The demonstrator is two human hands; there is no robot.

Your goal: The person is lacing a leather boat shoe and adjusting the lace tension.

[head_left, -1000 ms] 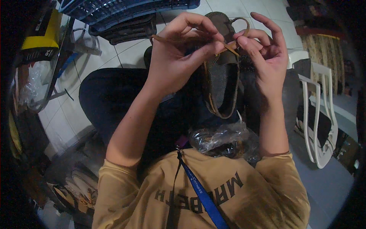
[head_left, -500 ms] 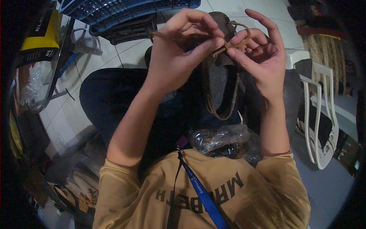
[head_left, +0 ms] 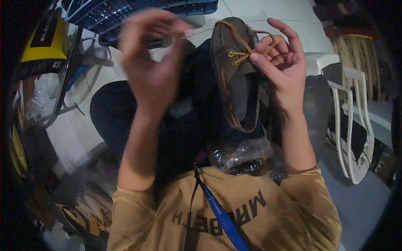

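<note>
A dark brown lace-up shoe [head_left: 228,83] rests upright over my lap, toe pointing away, with brass eyelets on its upper. Its tan leather shoelace [head_left: 240,37] crosses over the toe, and a loop of it stands up at the right. Thumb and forefinger of my right hand [head_left: 282,58] pinch the lace beside the eyelets. Off to the left of the shoe, my left hand [head_left: 153,62] is raised and blurred by motion. Its thumb and fingertips look apart, and no lace shows between them.
Clear plastic wrapping [head_left: 247,152] lies in my lap. Ahead to the left is a blue plastic crate [head_left: 104,21]; a yellow and black package [head_left: 46,46] stands further left. A white plastic chair [head_left: 354,125] is at my right, and more shoes [head_left: 90,205] lie low on the left.
My left hand has come off the lace and swung left, uncovering the shoe's upper and eyelets. The right hand keeps its pinch on the lace, while the shoe has tilted slightly.
</note>
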